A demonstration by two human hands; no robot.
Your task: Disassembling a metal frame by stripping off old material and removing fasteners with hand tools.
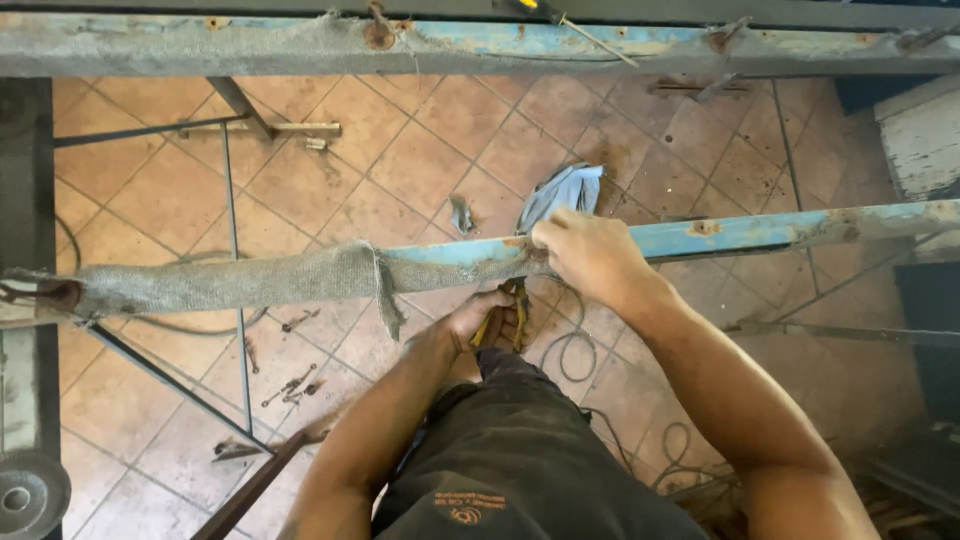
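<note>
A rusty blue metal bar point(760, 232) runs across the middle of the head view, its left part wrapped in grey woven fabric point(230, 280). My right hand point(585, 255) rests on top of the bar, fingers pressed at the spot where the bare blue paint begins. My left hand point(490, 318) is just below the bar, closed around a yellow-handled tool point(515, 310) that points up at the bar's underside. A crumpled blue-grey cloth point(562, 192) lies on the tiled floor behind my right hand.
A second blue bar point(300, 42) with worn fabric crosses the top, with a screwdriver point(575, 25) lying on it. Thin metal rods point(232, 250), cables point(570, 350), and small scraps point(290, 385) sit on the orange tile floor. A grinding disc point(25, 495) shows bottom left.
</note>
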